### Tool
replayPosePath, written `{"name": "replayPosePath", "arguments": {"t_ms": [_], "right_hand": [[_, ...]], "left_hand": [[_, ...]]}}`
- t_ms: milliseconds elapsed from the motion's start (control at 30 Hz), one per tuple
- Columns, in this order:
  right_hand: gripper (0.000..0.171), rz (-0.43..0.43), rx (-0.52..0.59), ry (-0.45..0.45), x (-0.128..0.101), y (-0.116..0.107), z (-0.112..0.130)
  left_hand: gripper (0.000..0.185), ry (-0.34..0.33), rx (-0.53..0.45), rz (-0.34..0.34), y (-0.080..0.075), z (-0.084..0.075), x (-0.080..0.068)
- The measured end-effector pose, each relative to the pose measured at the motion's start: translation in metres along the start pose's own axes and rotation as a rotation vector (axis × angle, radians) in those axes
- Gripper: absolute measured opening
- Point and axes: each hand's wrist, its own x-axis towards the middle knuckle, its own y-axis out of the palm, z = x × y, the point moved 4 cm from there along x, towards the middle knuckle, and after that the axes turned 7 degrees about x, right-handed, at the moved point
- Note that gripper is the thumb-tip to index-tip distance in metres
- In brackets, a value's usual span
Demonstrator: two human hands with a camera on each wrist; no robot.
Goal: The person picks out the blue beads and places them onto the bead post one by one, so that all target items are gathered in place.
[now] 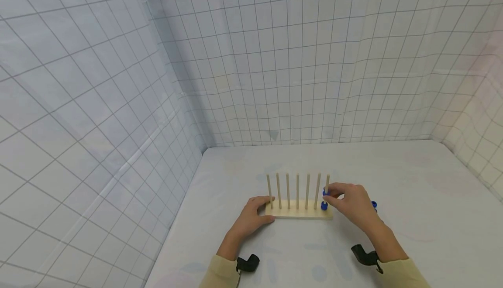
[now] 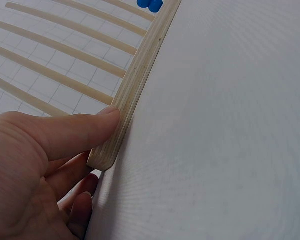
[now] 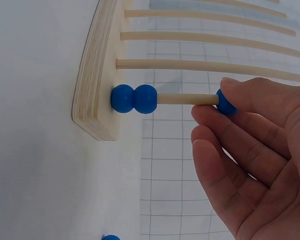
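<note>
A pale wooden base point(image 1: 298, 212) with several upright pegs point(image 1: 297, 190) stands on the table. My left hand point(image 1: 251, 214) grips the base's left end, the thumb point(image 2: 107, 120) on its front edge and fingers behind. At the rightmost peg, my right hand point(image 1: 351, 203) pinches a blue bead point(image 3: 225, 102) between thumb and fingers; the peg runs into that bead. Two more blue beads point(image 3: 135, 98) sit together on the same peg, against the base. Between them and the pinched bead, bare peg shows. The other pegs carry no beads.
Right of my right hand, loose blue beads point(image 1: 374, 204) lie on the white tabletop point(image 1: 432, 218), partly hidden by the hand. Grid-patterned white cloth point(image 1: 294, 61) hangs behind and at both sides. A black wrist mount point(image 1: 248, 263) is on each forearm.
</note>
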Motion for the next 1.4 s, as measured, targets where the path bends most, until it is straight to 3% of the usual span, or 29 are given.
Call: {"name": "replayPosePath", "arguments": {"t_ms": [1400], "right_hand": [[0.022,0.071,0.011,0.071,-0.005,0.013,-0.014]], "left_hand": [[0.057,0.002,0.001,-0.003,0.000,-0.002,0.000]]}}
